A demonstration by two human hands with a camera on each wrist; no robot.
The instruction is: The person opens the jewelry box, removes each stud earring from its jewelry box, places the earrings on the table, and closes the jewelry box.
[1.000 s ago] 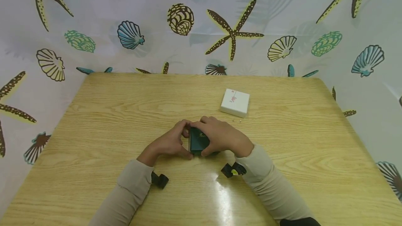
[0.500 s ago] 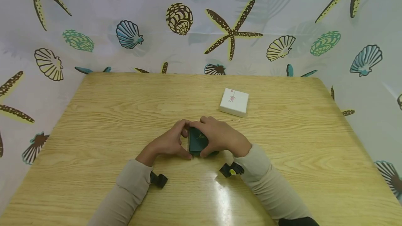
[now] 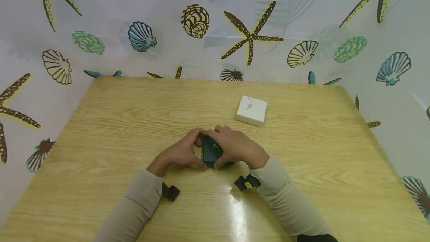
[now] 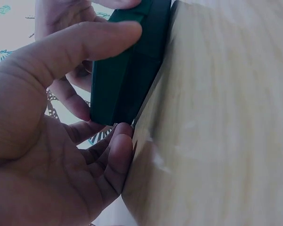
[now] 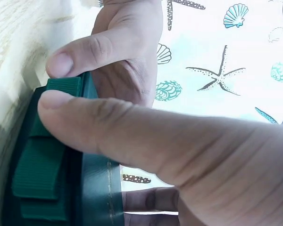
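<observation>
A small dark green gift box (image 3: 210, 153) with gold lettering on its lid sits on the table between both hands. In the right wrist view a ribbed green ribbon bow (image 5: 40, 165) shows along its front side. My left hand (image 3: 183, 154) holds the box's left end, thumb at the near side and fingers curled toward the far side. From the right, my right hand (image 3: 240, 147) grips it, covering part of the lid. Both thumbs lie close together at the front, as the left wrist view of the green side (image 4: 127, 80) also shows. The fingertips behind the box are partly hidden.
Beyond my right hand lies a white box (image 3: 252, 110) with a pink flower print. Tiny shiny pieces (image 3: 253, 130) lie just in front of it. The wooden table (image 3: 134, 111) ends at a shell-patterned cloth (image 3: 161, 47) behind and at the sides.
The view shifts slightly with the head. Both hands keep their hold on the green gift box, which stays in place.
</observation>
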